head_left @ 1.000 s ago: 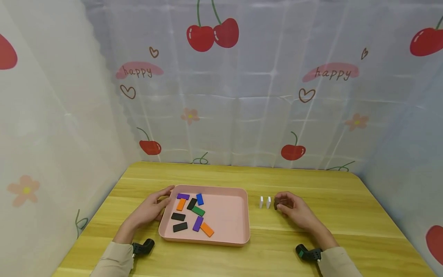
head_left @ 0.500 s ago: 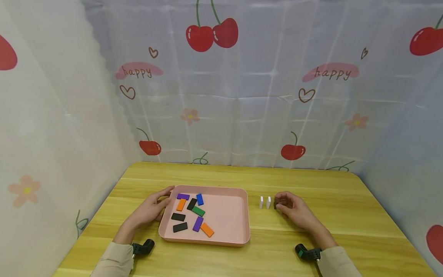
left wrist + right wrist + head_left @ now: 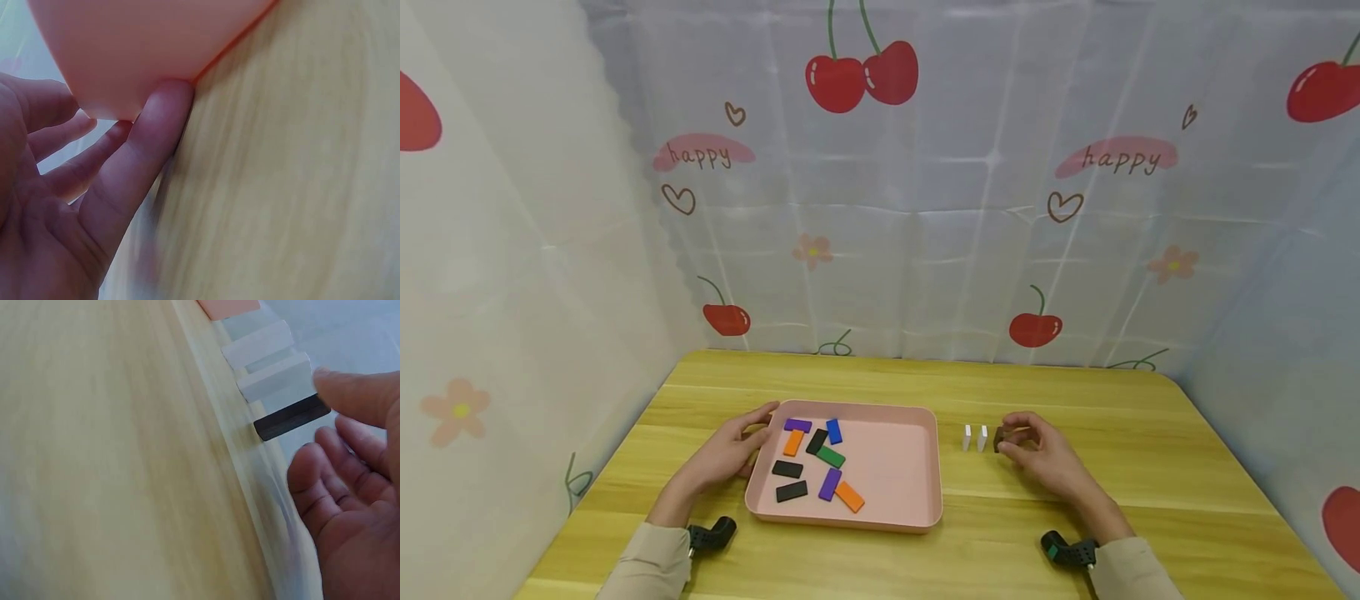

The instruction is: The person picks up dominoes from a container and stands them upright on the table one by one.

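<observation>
My left hand rests against the left wall of a pink tray. In the left wrist view the thumb touches the tray wall, with the other fingers loosely spread behind it. A dark brown or black domino stands upright on the table right of the tray. Around its top is my right hand, with thumb and fingers parted. One fingertip is very near the domino's top edge; whether it touches cannot be told. Two white dominoes stand upright in line to the left of the dark one.
Flat in the tray's left half lie several loose dominoes: black, orange, purple, green and blue. A patterned curtain hangs behind the wooden table.
My right hand's fingers have spread from the dark domino, which stays standing in the same spot. The left hand keeps its place at the tray.
</observation>
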A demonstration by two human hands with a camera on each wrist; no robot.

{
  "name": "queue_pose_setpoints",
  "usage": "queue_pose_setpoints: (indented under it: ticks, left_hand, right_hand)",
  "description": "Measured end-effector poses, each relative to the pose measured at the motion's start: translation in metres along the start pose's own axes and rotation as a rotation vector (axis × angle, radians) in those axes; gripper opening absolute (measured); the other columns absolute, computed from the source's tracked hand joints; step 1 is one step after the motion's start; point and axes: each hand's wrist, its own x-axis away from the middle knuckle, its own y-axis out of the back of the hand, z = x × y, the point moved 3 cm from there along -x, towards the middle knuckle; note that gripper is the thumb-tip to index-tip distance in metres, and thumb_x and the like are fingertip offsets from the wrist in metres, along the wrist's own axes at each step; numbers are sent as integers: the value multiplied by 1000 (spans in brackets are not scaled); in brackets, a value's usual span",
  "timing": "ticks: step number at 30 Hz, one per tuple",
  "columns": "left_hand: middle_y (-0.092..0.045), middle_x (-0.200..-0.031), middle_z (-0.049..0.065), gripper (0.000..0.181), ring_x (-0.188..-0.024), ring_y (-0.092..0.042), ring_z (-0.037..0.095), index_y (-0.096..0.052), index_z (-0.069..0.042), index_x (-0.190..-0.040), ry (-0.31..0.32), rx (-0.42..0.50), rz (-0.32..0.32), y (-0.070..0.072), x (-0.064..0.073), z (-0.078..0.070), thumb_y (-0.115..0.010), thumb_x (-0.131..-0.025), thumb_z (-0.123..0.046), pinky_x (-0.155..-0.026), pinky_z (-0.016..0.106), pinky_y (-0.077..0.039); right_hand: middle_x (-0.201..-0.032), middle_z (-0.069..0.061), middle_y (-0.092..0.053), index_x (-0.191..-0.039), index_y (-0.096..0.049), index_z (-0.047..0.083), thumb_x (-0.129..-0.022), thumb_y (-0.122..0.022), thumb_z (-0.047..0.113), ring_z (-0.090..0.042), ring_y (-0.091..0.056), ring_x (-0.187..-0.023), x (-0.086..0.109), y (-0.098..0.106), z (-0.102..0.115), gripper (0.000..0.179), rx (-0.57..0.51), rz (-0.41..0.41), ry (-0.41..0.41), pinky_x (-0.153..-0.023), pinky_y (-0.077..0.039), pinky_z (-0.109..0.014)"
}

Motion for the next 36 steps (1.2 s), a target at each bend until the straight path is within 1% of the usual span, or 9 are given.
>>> queue_pose_setpoints:
  ticks: [5, 7, 12, 16, 21, 26, 28, 32, 36]
  left_hand:
    - [-39, -160, 21, 54, -123, -62, 35, -35, -27, -162, 0, -3, -2, -1, 0, -1, -49, -111, -20, -75, 45, -65]
    - [-40, -160, 21, 54, -123, -62, 35, -34, -28, -162, -2, 1, -2, -1, 0, 0, -49, -111, -20, -75, 45, -65]
    - [-40, -160, 21, 54, -125, -62, 36, -34, -28, -162, -4, 9, 0, -1, 0, 1, -48, -111, -20, -76, 45, -65]
    - [-39, -160, 21, 54, -126, -61, 37, -34, -28, -162, 0, 10, 0, 0, 0, 1, -48, -111, -21, -77, 45, -65]
    - [-39, -160, 21, 54, -126, -62, 37, -34, -27, -162, -4, 7, 0, 0, 0, 1, -48, -111, -21, -76, 45, -65]
    - [-39, -160, 22, 54, -124, -62, 36, -34, -26, -163, -11, 11, 8, -1, -1, 0, -48, -111, -21, -76, 45, -65]
    - [-39, -160, 22, 54, -125, -62, 36, -33, -25, -163, -12, 16, 11, -1, -1, 0, -49, -111, -21, -76, 45, -65]
    - [-39, -160, 22, 54, -126, -61, 37, -33, -25, -163, -6, 19, 12, -1, 0, -1, -49, -111, -21, -77, 45, -65]
    - [-39, -160, 21, 54, -125, -62, 36, -33, -26, -163, -4, 17, 10, 0, -1, 0, -48, -111, -21, -77, 45, -65]
  right_hand:
    - [-121, -14, -62, -128, -59, 2, -97, -74, 19, -11, -60, -97, 3, 5, 8, 39, 6, -37, 29, -79, -53, -22]
    - [-120, -14, -62, -127, -59, 1, -97, -73, 19, -10, -59, -95, 3, 6, 13, 38, 3, -54, 46, -80, -52, -22]
    - [-115, -15, -64, -123, -62, 1, -98, -73, 19, -6, -58, -93, 5, 7, 26, 33, 12, -103, 87, -79, -51, -19]
    - [-108, -13, -67, -117, -65, 2, -97, -74, 17, -5, -60, -92, 6, 0, 41, 27, 17, -111, 152, -76, -53, -19]
    - [-104, -12, -67, -112, -66, 2, -96, -74, 13, -10, -62, -89, 8, -14, 58, 22, -32, -63, 234, -73, -55, -21]
    - [-103, -9, -68, -112, -66, 3, -95, -75, 14, -12, -62, -89, 8, -30, 67, 22, -40, 0, 265, -72, -56, -23]
    - [-103, -9, -67, -113, -66, 3, -95, -75, 15, -13, -62, -89, 7, -36, 69, 23, -46, 35, 266, -72, -55, -24]
    - [-105, -15, -68, -113, -65, 1, -95, -75, 15, -14, -62, -89, 7, -47, 75, 25, -66, 97, 259, -72, -55, -25]
    - [-104, -12, -68, -113, -67, 4, -95, -76, 17, -14, -62, -89, 5, -56, 82, 23, -72, 132, 239, -74, -55, -25]
